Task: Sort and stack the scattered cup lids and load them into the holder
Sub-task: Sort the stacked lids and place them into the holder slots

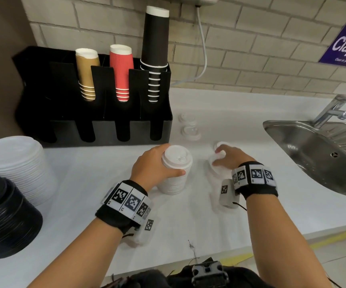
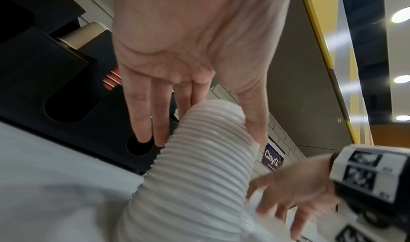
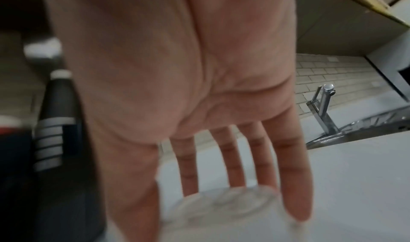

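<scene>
My left hand (image 1: 154, 163) grips the tall ribbed white plastic lid stack (image 1: 175, 171); my right hand (image 1: 229, 157), at three o'clock, pinches a loose white lid (image 1: 216, 161). Careless capping could topple it.

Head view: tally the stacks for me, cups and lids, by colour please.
Gold cup stack: 1
Red cup stack: 1
Black cup stack: 1
White lid stacks: 2, the wide white lid stack at the left and the narrow white lid stack that the left hand grips
Black lid stack: 1
Total: 6
</scene>
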{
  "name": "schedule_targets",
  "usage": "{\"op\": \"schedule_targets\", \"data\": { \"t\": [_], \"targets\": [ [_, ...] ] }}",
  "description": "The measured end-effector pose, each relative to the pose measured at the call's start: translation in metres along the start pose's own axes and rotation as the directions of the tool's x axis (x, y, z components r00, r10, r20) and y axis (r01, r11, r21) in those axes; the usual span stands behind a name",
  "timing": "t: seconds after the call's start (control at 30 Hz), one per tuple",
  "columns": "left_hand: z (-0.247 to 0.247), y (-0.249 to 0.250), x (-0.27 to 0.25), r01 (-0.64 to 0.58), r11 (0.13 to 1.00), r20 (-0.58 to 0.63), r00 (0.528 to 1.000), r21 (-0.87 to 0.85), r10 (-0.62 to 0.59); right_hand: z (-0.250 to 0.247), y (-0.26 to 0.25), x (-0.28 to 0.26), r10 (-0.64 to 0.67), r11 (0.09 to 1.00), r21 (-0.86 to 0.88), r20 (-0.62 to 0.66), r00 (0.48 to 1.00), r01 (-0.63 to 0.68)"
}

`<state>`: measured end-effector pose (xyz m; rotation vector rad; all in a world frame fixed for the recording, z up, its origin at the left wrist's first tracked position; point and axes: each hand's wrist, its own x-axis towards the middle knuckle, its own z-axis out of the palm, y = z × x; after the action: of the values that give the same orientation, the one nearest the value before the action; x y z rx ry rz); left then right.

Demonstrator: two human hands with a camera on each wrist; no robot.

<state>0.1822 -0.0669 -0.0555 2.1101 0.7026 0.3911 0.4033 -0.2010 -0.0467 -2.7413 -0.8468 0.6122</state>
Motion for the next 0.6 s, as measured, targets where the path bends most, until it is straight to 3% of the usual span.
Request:
{"op": "schedule_targets", "data": {
  "t": [0.1,0.2,0.3,0.43,0.6],
  "targets": [
    [0.001,-0.001,0.000,-0.008,1.000,-0.015,1.000,-0.005,0.008,-0.012,-0.020,-0.022,-0.228,0.915,0.320,-0.095,0.969,0.247],
    [0.002,-0.001,0.000,-0.018,1.000,-0.024,1.000,-0.016,0.018,-0.013,-0.045,-0.044,-0.398,0.785,0.449,-0.162,0.903,0.427],
    [0.002,-0.001,0.000,-0.027,1.000,-0.029,0.999,-0.004,0.027,-0.007,-0.064,-0.055,-0.505,0.766,0.366,-0.166,0.847,0.528],
    [0.004,0.000,0.000,-0.039,0.999,-0.052,0.998,0.021,0.040,0.002,-0.074,-0.056,-0.528,0.806,0.220,-0.153,0.835,0.550],
    [0.004,0.000,0.000,-0.007,0.999,-0.059,0.998,0.047,0.010,0.009,-0.081,-0.053,-0.552,0.803,0.169,-0.151,0.820,0.572]
  ]
}}
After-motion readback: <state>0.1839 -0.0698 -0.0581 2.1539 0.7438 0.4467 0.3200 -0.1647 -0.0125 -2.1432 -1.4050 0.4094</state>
